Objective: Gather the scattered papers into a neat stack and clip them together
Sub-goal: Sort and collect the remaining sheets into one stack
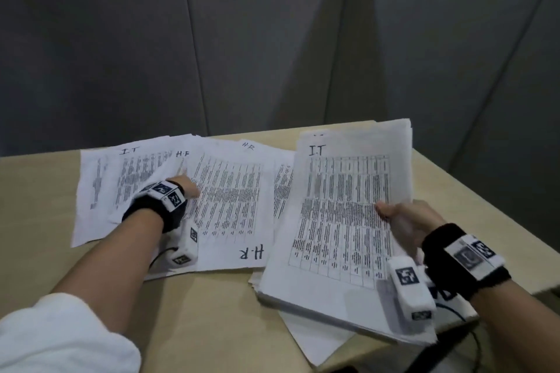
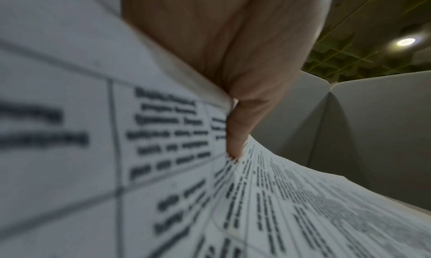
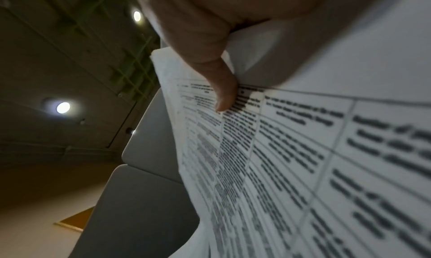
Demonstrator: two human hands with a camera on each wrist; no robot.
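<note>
Your right hand (image 1: 406, 228) pinches the stack (image 1: 342, 221) at lower right of the frame; your left hand (image 1: 185, 188) pinches a loose sheet (image 1: 230, 191) at centre left. Paper is light and floppy: grip near an edge, over the desk (image 1: 194, 306).

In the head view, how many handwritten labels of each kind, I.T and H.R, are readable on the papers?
I.T labels: 2, one on the loose sheets, one atop the stack that the right hand holds.
H.R labels: 3, all on the loose sheets, one upside down.
Total: 5
</note>
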